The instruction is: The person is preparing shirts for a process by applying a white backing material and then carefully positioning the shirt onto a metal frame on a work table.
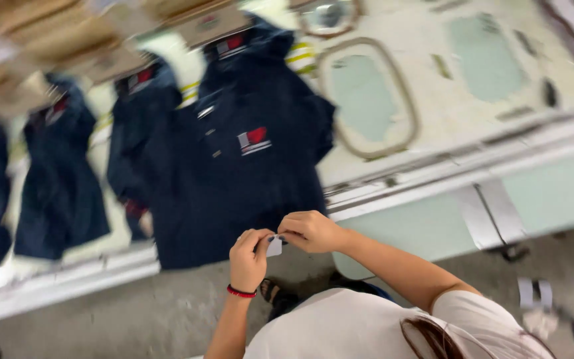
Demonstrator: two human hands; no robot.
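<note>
A navy polo shirt [234, 179] with a red and white chest emblem lies flat on a worn table [446, 126], its hem hanging at the near edge. My left hand [248, 258], wearing a red bracelet, and my right hand [310, 231] meet just below that hem. Together they pinch a small white tag [274, 246] between the fingertips. Whether the tag is attached to the shirt cannot be made out.
More navy polo shirts [58, 179] lie in a row to the left, blurred. The table top is cream with pale green worn patches [367, 96]. Below is grey concrete floor [121, 319] with paper scraps [534, 292] at the right. My sandalled foot [270, 290] shows under the hands.
</note>
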